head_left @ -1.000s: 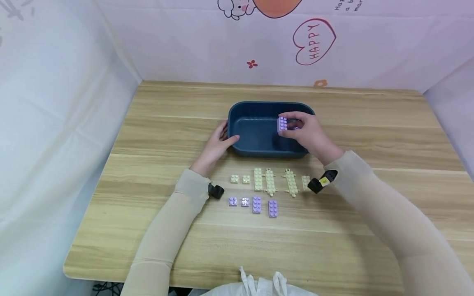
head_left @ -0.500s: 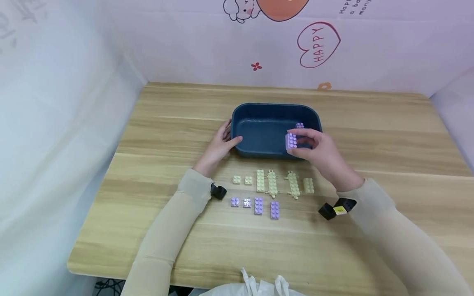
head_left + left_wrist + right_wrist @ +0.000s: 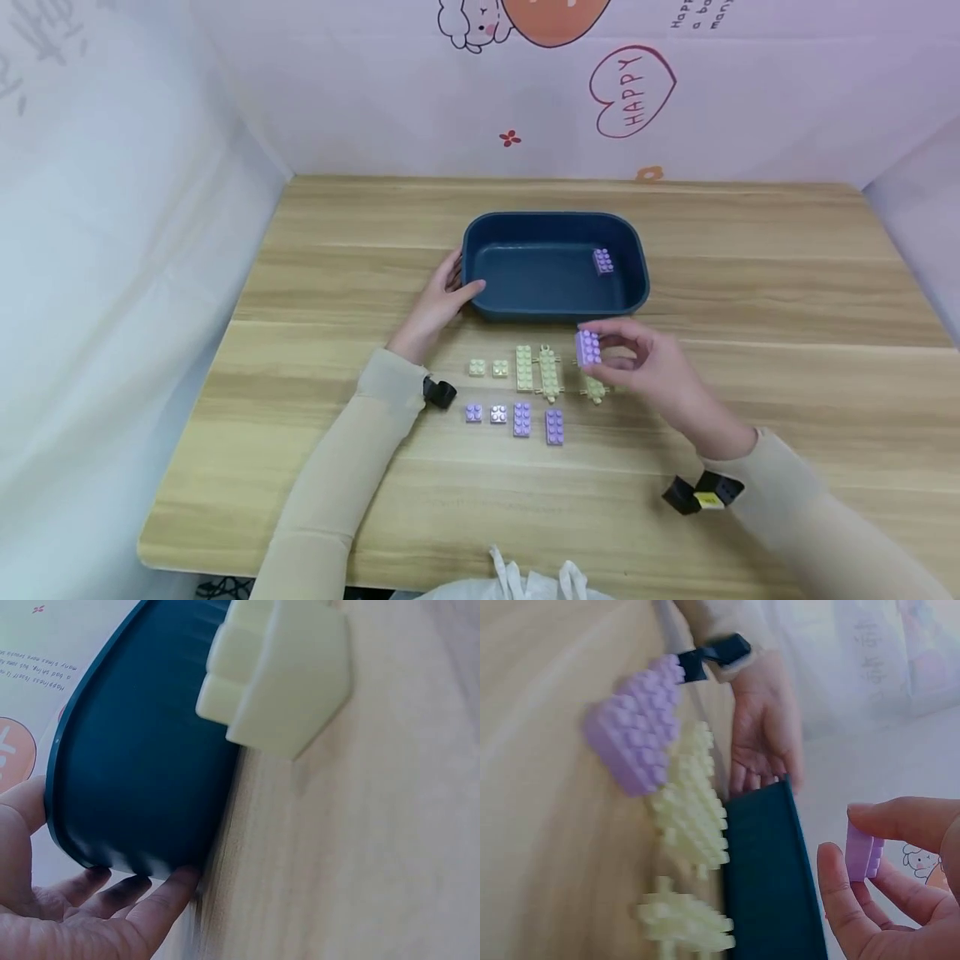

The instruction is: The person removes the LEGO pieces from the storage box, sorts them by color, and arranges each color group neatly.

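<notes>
My right hand [image 3: 656, 375] pinches a purple building brick [image 3: 588, 347] between thumb and fingers, held over the row of pale yellow bricks in front of the tub. The right wrist view shows that purple brick [image 3: 861, 851] side-on between the fingertips. At the left end of the dark blue tub [image 3: 555, 315], my left hand [image 3: 437, 304] holds the wall, thumb at the rim and fingers around the outside. Another purple brick [image 3: 603, 262] lies inside the tub, toward its right end.
Pale yellow pieces line up before the tub: small bricks [image 3: 499, 368], a long brick [image 3: 523, 368] and pieces with side pegs [image 3: 550, 373]. Nearer me is a row of purple bricks [image 3: 522, 419]. A printed white cloth [image 3: 375, 100] hangs behind the wooden table [image 3: 360, 217].
My right hand has drawn the purple brick from above the tub toward me, over the yellow row. The purple brick inside the tub now shows fully. My left hand stays on the tub.
</notes>
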{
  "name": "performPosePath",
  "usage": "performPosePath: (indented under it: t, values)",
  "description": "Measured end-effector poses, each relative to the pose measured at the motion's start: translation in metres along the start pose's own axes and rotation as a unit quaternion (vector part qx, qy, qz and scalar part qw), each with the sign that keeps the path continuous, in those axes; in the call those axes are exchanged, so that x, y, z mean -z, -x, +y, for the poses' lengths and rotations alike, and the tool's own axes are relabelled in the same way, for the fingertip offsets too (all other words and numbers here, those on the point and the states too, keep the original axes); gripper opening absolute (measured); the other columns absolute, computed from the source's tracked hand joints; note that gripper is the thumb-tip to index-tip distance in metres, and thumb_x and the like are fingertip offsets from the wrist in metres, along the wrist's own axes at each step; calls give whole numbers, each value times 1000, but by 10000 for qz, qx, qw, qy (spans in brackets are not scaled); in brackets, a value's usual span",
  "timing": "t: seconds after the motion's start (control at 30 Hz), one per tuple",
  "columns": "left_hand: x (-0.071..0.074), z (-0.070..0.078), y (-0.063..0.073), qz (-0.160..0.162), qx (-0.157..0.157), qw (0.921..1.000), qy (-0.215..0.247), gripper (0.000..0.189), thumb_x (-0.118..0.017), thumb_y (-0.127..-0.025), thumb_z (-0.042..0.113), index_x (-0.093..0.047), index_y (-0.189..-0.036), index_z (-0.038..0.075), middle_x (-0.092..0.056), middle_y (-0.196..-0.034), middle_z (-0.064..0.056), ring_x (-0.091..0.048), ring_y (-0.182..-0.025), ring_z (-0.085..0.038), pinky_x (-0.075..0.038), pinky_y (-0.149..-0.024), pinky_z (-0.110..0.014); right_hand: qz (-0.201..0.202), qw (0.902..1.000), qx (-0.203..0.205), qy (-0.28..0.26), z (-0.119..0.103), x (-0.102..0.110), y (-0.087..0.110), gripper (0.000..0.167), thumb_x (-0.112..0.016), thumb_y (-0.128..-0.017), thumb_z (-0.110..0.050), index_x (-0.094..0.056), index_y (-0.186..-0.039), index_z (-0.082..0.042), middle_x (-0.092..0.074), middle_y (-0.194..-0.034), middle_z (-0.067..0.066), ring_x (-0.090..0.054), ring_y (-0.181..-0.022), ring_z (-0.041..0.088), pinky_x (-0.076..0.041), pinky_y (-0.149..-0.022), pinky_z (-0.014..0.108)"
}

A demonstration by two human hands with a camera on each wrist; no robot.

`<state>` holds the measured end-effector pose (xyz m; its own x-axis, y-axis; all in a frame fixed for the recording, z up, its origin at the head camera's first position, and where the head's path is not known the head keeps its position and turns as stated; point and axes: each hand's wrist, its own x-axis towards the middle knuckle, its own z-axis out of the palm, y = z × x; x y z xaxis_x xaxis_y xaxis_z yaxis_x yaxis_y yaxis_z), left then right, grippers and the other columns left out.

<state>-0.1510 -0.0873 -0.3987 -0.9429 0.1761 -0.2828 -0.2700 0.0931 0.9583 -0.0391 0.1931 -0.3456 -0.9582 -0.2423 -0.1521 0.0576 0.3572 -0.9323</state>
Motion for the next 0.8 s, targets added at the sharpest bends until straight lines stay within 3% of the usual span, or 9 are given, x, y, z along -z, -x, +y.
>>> performPosePath:
  t: [0.2, 0.5, 0.8]
  values:
    - [0, -4, 1, -57, 51, 10000, 52, 71, -62, -95, 19, -23, -154, 29, -25, -160, 1, -27, -146, -23, -31, -115, -47, 55, 9996, 93, 260, 20, -10, 21, 47, -77, -78, 0, -63, -123, -1, -59, -123, 16, -60, -98, 10, -55, -79, 18]
    - [3, 1, -1, -74, -188, 9998, 73, 71, -62, -95, 18, -24, -154, 28, -27, -159, 1, -29, -144, -21, -29, -117, -37, 203, 9962, 638, 554, 36, -25, 32, 46, -78, -73, 7, -65, -117, 1, -61, -117, 18, -56, -92, 8, -57, -73, 20]
    - [3, 0, 0, -94, -73, 9999, -9, 73, -63, -94, 20, -22, -155, 29, -26, -160, 3, -29, -145, -20, -30, -117, -36, 42, 9971, 370, 665, 50, -34, 41, 46, -80, -71, 4, -67, -115, -2, -64, -113, 13, -60, -89, 12, -57, -74, 22]
